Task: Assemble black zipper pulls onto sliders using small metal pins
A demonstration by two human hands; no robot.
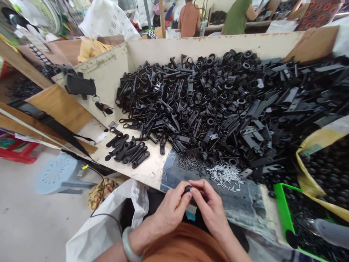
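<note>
My left hand (176, 202) and my right hand (208, 200) meet at the front edge of the bench, fingers closed around a small black plastic part (188, 189). Most of that part is hidden by the fingers and thumbs, so its full shape cannot be made out. Just beyond the hands lie a heap of silver metal pins (225, 175) and a heap of small dark pieces (191, 162), both on a dark mat (174, 174). Left of them, a group of black handle-like parts (128, 150) rests on the pale board.
A large pile of black plastic parts (191, 102) fills the bench behind. A green tray (283, 211) and a yellow-edged bag (307, 174) of black pieces stand at right. A white sack (95, 236) hangs at front left, near a blue stool (58, 173). Other people sit beyond the back panel.
</note>
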